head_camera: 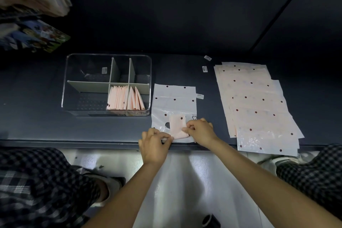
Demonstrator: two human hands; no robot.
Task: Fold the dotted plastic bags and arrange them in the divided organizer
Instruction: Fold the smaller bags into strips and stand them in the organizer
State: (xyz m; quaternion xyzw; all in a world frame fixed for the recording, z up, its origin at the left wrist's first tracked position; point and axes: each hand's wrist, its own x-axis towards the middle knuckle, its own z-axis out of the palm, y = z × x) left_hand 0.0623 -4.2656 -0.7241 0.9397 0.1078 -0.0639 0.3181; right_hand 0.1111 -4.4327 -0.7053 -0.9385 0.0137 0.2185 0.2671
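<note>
dark bench, one head view. left hand at the near edge, fingers curled, pinching the near left end of a small pink folded bag. right hand just right of it, fingers curled, pinching the same folded bag at its right side. the folded bag lies on the near end of a flat dotted bag, which lies spread on the bench just right of the organizer; a cut-out handle hole shows near the fold, partly hidden.

clear divided organizer sits left of the hands, further back, with grey dividers. its near middle compartment holds a row of folded pink bags standing upright; the near right compartment holds a few more, leaning. the other compartments look empty, though glare makes that hard to confirm.

a stack of flat dotted bags lies fanned out at the right of the bench, well apart from the organizer; the nearest one overhangs the near edge. small white labels lie on the bench between the stack and the organizer, one touching the flat bag's right edge.

checked trousers at both near sides, pale floor between. blurred coloured packs at far left.
</note>
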